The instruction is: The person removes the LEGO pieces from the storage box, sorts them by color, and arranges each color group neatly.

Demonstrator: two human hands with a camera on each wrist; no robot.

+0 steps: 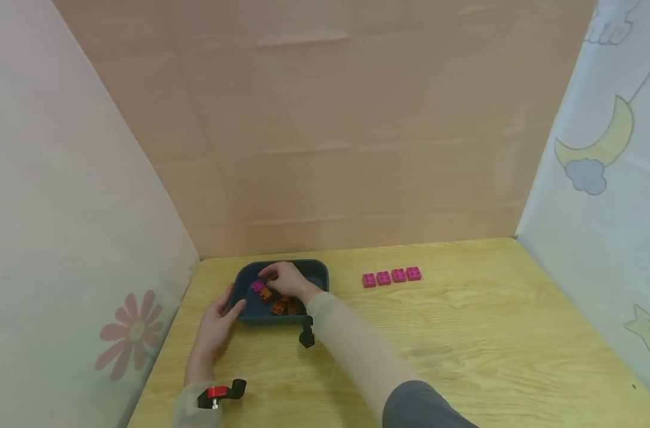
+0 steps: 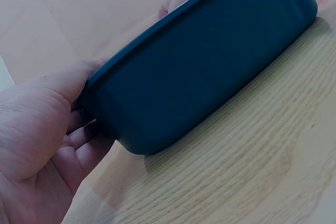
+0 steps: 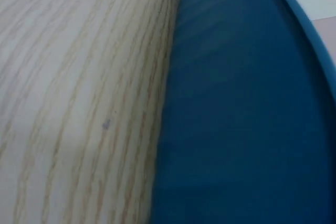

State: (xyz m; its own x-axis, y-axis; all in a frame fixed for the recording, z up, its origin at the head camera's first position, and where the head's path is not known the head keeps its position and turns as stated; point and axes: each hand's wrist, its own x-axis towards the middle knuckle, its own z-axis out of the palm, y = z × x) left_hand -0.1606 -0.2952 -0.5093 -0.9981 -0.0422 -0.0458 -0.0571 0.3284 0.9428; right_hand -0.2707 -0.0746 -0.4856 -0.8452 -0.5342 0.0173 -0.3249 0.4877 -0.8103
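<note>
A dark blue plastic tub (image 1: 273,320) stands on the table. My left hand (image 1: 215,327) grips its left end, the thumb at the rim and the fingers against the outer wall, as the left wrist view (image 2: 47,124) also shows. From the right, my right hand (image 1: 288,279) reaches over the rim into the tub, fingers bent down. Just by its fingertips lies a pink toy brick (image 1: 257,286), with an orange brick (image 1: 266,295) against it; I cannot tell whether the fingers pinch anything. More orange bricks (image 1: 278,307) lie on the tub floor, partly hidden beneath the right hand.
Right of the tub, several pink bricks (image 1: 391,276) form a row on the wooden table (image 1: 464,333). Brown paper (image 1: 346,119) covers the wall behind. Pale printed sheets stand at the left (image 1: 73,208) and right (image 1: 624,238).
</note>
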